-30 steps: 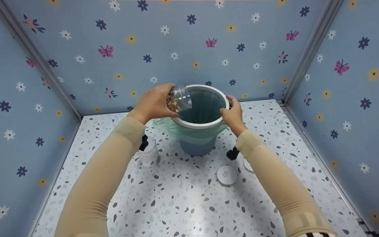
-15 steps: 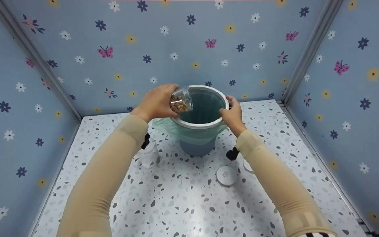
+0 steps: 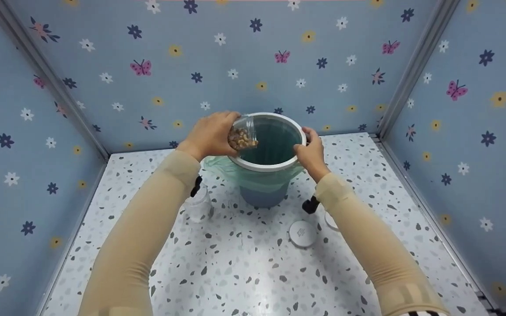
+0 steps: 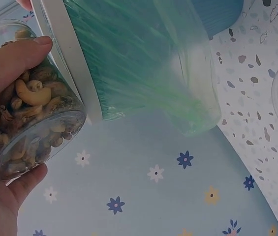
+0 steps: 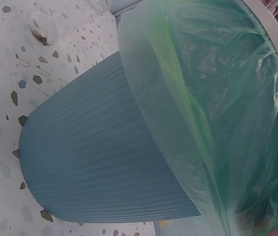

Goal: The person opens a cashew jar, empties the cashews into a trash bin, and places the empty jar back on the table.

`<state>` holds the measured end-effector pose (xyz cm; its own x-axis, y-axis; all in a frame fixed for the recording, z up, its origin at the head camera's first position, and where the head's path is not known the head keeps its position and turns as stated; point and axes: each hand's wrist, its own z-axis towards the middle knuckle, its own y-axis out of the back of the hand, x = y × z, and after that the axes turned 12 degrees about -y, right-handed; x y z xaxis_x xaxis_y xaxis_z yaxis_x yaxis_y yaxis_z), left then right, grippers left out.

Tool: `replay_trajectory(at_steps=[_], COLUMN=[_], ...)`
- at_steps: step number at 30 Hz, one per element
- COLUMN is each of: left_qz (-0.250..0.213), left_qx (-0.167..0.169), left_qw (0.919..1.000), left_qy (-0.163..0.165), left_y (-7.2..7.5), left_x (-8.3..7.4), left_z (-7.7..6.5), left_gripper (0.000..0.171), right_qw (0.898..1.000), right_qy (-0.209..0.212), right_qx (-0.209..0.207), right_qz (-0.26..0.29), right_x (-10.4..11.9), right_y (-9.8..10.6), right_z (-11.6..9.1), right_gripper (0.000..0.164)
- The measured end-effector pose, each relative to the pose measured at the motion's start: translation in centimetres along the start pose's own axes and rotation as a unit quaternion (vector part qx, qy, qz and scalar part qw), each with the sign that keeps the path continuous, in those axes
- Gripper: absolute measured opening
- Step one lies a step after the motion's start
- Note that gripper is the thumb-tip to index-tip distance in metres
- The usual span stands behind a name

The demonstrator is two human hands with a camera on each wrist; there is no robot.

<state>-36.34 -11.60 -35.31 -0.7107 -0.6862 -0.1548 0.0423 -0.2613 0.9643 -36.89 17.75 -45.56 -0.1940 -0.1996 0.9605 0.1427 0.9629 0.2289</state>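
Note:
My left hand grips a clear plastic jar lying on its side over the left rim of a blue trash bin. Mixed nuts, cashews among them, fill much of the jar, and some sit right at its mouth in the head view. The jar's mouth points into the bin. A green bag lines the bin and hangs over its outside, under a white rim ring. On the opposite side my right hand pinches that rim, thumb on the inner side and fingers outside.
Another clear jar stands on the speckled table beneath my left forearm. A white lid lies in front of the bin, and a second lid is partly hidden by my right sleeve. Flowered panels enclose the table.
My left hand has shifted slightly right and rolled the jar further over. The nuts have slid from its base towards its mouth. The right hand stays on the rim.

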Motion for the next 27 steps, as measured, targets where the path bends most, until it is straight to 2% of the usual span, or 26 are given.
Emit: replay_trajectory(at_steps=[12, 22, 27], left_qz=[0.049, 0.053, 0.064], left_qx=[0.022, 0.026, 0.028], left_qw=[0.9983, 0.9980, 0.9971], left_qy=[-0.023, -0.021, -0.030], left_y=[0.3, 0.4, 0.4], left_x=[-0.1, -0.3, -0.4], left_z=[0.7, 1.0, 1.1], left_gripper=[0.098, 0.095, 0.096], right_qw=[1.000, 1.000, 1.000], right_qy=[0.005, 0.000, -0.001], right_qx=[-0.001, -0.001, -0.003], right_qz=[-0.005, -0.004, 0.000], right_x=[0.1, 0.1, 0.1], right_y=[0.1, 0.0, -0.1], right_z=[-0.1, -0.1, -0.1], right_gripper=[0.071, 0.069, 0.069])
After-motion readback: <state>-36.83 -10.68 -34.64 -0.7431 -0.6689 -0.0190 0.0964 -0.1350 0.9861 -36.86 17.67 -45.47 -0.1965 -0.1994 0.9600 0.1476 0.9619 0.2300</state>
